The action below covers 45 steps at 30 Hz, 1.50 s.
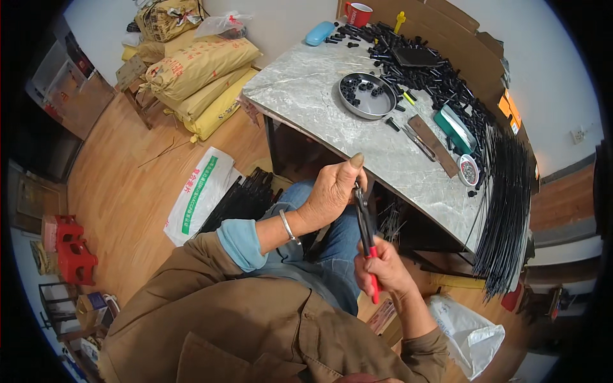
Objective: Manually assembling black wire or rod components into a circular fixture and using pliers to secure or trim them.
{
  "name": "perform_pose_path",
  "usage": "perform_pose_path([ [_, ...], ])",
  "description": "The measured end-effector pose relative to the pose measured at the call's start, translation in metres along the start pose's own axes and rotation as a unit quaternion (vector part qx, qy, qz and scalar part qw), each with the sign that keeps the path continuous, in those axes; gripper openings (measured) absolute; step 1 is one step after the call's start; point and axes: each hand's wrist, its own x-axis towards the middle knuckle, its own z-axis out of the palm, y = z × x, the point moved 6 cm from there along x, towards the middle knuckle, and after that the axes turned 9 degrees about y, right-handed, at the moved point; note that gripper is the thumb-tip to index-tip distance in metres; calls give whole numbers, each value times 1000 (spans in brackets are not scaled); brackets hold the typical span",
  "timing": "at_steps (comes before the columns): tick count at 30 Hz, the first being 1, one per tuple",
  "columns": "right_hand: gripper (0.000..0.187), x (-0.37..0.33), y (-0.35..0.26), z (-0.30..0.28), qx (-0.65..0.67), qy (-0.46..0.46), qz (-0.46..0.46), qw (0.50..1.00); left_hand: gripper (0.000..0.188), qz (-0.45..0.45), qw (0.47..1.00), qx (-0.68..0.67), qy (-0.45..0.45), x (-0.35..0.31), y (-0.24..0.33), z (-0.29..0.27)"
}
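My right hand (387, 267) is closed around the red grips of a pair of long dark pliers (366, 223). The pliers point up and away from me, and their jaws reach the fingers of my left hand (333, 191). That hand is curled shut with its thumb on top, and whatever it pinches at the jaws is too small and covered to name. Both hands are over my lap, just short of the table's near edge. On the grey marble-patterned table (300, 89), a round metal pan (378, 105) holds several small black parts.
A heap of black bolt-like pieces (418, 67) covers the table's far side. At its right end lies a bundle of thin black rods (501, 217). A flat brown bar (434, 147) and a small bowl (468, 170) sit nearer. Yellow sacks (201, 70) are stacked at left.
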Motion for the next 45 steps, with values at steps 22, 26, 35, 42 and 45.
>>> perform_pose_path([
  [22, 49, -22, -79, 10, -554, 151, -249, 780, 65, -12, 998, 41, 45, 1, -10, -22],
  [26, 32, -15, -50, -2, -375, 85, -43, 922, 61, -44, 999, 20, 26, -1, -7, -24],
  [35, 15, -33, -26, -13, -283, -28, 148, 947, 64, -16, 998, 54, -28, -18, -2, -13],
  [42, 24, -42, -74, 5, -585, 130, -219, 770, 68, -3, 997, 72, -14, -28, 0, -11],
  [45, 16, -39, -22, -4, -252, 120, 72, 958, 60, 11, 996, 78, -29, -27, -5, -13],
])
